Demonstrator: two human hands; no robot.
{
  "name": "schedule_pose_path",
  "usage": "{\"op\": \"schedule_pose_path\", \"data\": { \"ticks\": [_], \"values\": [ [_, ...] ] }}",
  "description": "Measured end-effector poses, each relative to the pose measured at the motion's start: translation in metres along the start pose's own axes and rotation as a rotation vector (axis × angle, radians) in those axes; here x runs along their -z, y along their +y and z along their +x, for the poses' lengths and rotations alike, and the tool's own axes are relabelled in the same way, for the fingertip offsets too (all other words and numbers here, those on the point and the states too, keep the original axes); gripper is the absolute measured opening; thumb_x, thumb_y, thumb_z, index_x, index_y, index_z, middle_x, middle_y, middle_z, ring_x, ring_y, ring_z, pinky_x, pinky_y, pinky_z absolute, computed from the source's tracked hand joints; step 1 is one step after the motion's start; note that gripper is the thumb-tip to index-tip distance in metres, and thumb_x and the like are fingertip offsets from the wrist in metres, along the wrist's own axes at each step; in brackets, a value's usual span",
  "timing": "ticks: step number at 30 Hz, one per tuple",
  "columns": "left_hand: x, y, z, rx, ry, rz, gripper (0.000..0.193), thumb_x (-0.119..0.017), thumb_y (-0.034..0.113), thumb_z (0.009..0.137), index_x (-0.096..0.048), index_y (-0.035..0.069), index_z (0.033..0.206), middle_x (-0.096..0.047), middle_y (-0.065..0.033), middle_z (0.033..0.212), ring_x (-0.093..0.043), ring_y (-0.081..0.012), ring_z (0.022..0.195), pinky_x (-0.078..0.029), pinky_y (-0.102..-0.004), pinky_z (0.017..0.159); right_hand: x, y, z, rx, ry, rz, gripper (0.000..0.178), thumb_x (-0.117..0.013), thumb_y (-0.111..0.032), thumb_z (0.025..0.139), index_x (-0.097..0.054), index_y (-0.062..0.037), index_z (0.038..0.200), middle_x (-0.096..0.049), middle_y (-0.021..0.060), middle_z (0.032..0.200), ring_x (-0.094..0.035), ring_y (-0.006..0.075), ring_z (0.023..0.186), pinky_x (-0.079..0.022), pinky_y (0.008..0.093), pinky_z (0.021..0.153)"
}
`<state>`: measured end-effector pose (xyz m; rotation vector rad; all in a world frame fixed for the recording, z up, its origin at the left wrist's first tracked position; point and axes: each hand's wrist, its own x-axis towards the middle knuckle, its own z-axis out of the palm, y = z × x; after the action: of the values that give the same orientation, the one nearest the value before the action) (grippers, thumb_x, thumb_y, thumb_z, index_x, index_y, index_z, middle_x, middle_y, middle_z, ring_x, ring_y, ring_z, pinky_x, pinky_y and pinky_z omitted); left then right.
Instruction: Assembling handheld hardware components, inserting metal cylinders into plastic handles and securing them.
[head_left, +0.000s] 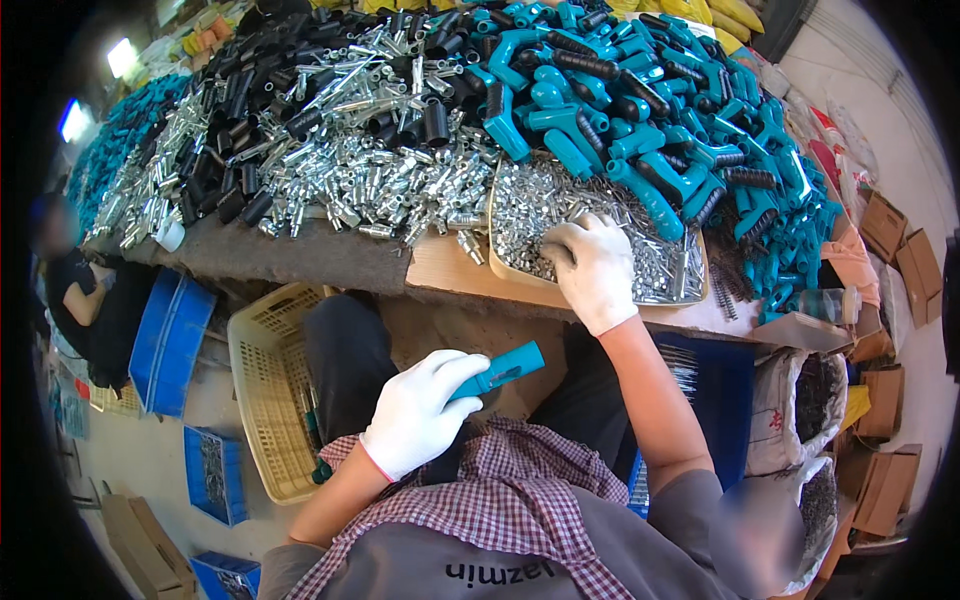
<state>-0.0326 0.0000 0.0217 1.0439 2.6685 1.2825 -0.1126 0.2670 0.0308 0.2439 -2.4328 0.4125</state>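
Observation:
My left hand (420,410), in a white glove, is closed round a teal plastic tool handle (515,366) over my lap. Its round end points up to the right, and the rest of it is hidden in my palm. My right hand (593,268), gloved too, reaches into a shallow tray (508,272) of small silvery metal parts (530,205). Its fingers are curled down among the parts; whether they grip one is hidden. Right beyond the tray lie teal pistol-shaped housings with black ribbed grips (570,130), heaped high.
Shiny metal fittings (370,180) and black tubes (436,122) pile across the bench to the left. A yellow crate (265,400) stands by my left leg, blue bins (172,340) beyond it. White sacks (790,410) and cardboard boxes (882,225) are at right. Another person (85,290) sits far left.

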Motion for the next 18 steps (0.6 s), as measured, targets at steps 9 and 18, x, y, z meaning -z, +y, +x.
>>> {"op": "schedule_pose_path", "data": {
  "ticks": [9,18],
  "values": [
    [0.005,-0.011,-0.01,0.214,0.052,-0.32,0.045,-0.079,0.02,0.083,-0.065,0.008,0.125,-0.069,-0.0145,0.112,-0.068,-0.0282,0.104,-0.053,-0.037,0.092,0.004,-0.011,-0.021,-0.032,-0.088,-0.091,0.025,-0.078,-0.014,0.072,-0.071,-0.0044,0.094,-0.063,0.0175,0.091,-0.059,0.0395,0.093,-0.047,0.0491,0.084],
    [-0.014,-0.031,-0.015,0.202,0.062,-0.556,0.048,-0.074,0.023,0.088,-0.059,0.005,0.13,-0.069,-0.0124,0.114,-0.067,-0.0244,0.104,-0.051,-0.0358,0.093,0.003,-0.002,-0.019,-0.019,-0.056,0.028,0.007,-0.066,-0.002,0.08,-0.063,-0.0009,0.085,-0.063,0.0164,0.091,-0.057,0.0389,0.089,-0.045,0.0486,0.081]
  ]
}}
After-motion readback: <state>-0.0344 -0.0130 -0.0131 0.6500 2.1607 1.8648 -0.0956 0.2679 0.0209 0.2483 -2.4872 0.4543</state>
